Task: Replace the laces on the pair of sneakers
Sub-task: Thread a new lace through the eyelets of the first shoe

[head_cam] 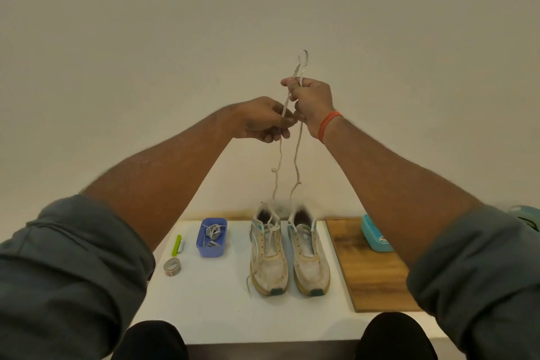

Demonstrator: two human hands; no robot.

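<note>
Grey-white lace held doubled in both hands above the bench.

On the white bench, left to right: a green tool, a tape roll, a blue tub of coiled laces, two worn sneakers side by side, and a teal box on a wooden board. Above the sneakers, the left hand pinches one strand; the right hand, fingers curled, grips the lace below its fold, both ends dangling towards the sneakers.
</note>
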